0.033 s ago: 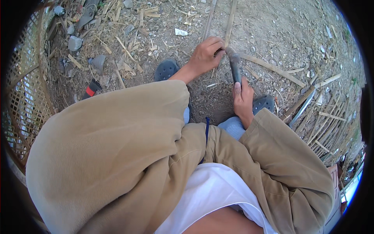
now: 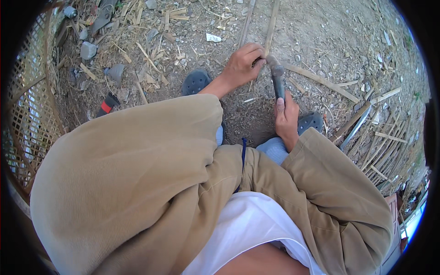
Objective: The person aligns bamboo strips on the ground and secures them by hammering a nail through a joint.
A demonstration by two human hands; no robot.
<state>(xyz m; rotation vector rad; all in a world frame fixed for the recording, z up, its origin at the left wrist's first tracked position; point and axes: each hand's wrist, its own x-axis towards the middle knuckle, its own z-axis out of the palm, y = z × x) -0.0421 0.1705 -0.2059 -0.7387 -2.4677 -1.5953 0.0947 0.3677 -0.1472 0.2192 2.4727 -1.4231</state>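
Note:
My right hand [image 2: 287, 118] is wrapped around the dark handle of a hammer [image 2: 278, 85]. The hammer's worn head points away from me, right beside the fingers of my left hand [image 2: 243, 65]. Those fingers are curled into a pinch, and what they hold is hidden. Close past the left hand, two narrow wooden strips lie on the ground: a darker strip [image 2: 247, 25] and a paler strip [image 2: 272, 27] whose near end meets the hammer head. Another wooden strip [image 2: 321, 81] slants off to the right from there.
My dark clogs [image 2: 196, 81] stand on the dirt on either side of the hands. A long blade [image 2: 356, 126] and a bundle of thin sticks [image 2: 385, 142] lie at right. At left are a woven lattice [image 2: 32, 110], a red-and-black object [image 2: 107, 104] and stones [image 2: 88, 50].
The hammer head has shifted slightly toward me and to the right. My left hand has stayed in place.

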